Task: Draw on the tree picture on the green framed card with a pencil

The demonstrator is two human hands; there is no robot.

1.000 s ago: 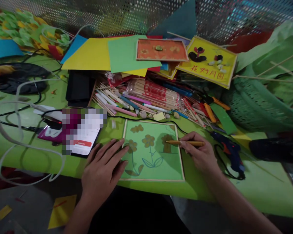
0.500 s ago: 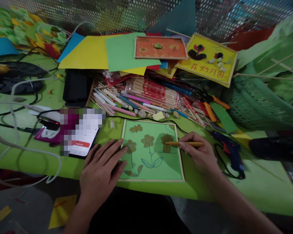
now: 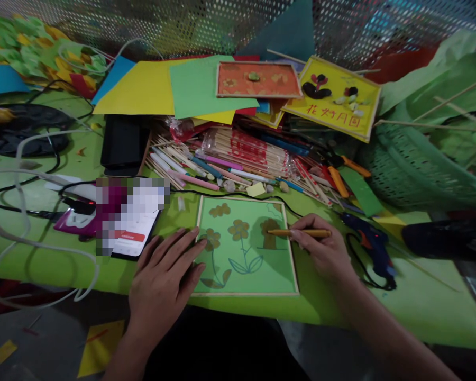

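A green sheet of paper [image 3: 222, 264] edged with thin pale sticks lies flat before me. Flowers, a cloud shape and a tree are drawn on it, partly coloured brown. My right hand [image 3: 319, 246] pinches a brown felt-tip pen [image 3: 301, 233], whose tip points left and rests at the brown tree [image 3: 269, 238]. Flat over the sheet's left edge lies my left hand [image 3: 164, 270], fingers stretched out and slightly apart. Just left of that hand is a lit phone [image 3: 137, 233], part of its screen blurred out.
Behind the sheet lie bundled wooden sticks [image 3: 238, 148] and several markers. Framed pictures [image 3: 257, 84] rest on coloured paper [image 3: 135, 87]. At right are a hot glue gun [image 3: 371, 246], orange-handled pliers [image 3: 339, 180] and a green basket [image 3: 404, 169]. Cables [image 3: 8, 243] loop at left.
The view has shifted very slightly. The pen tip stays on the brown tree with hardly any movement, and my left hand keeps its place on the sheet.
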